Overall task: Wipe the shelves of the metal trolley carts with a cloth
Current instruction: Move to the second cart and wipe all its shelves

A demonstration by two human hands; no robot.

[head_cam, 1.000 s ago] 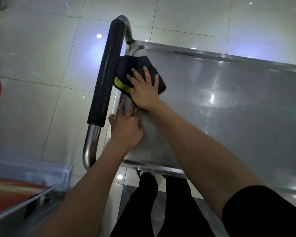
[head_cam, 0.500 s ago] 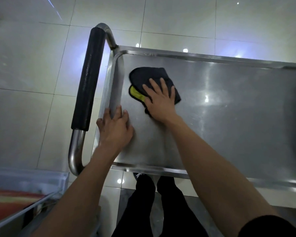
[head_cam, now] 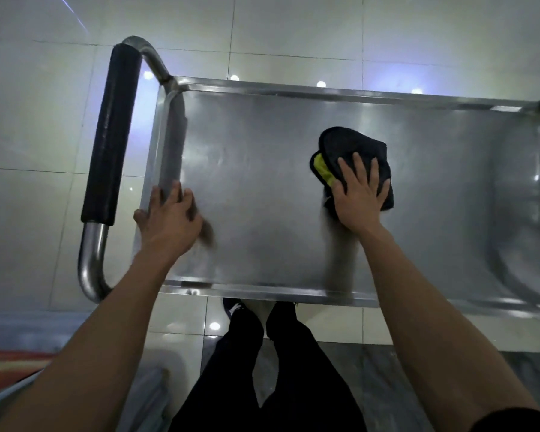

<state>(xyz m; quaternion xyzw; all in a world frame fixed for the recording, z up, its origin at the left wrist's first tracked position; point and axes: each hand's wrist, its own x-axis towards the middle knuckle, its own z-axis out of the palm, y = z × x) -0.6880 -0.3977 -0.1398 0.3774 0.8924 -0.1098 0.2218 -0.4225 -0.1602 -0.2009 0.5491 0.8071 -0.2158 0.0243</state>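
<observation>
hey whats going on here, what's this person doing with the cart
A person is wiping the top shelf of a metal trolley cart. The right hand presses a dark cloth with a yellow underside flat against the shelf, right of the middle. The left hand rests on the shelf's left rim, near the black padded handle, apparently steadying the cart. Nothing else lies on the shelf.

right hand flat on cloth, mid-shelf | left hand on shelf's left rim

A dark cloth with a yellow inner face lies bunched flat on the trolley's steel top shelf. It sits right of the shelf's middle, well away from the black-padded handle.
</observation>
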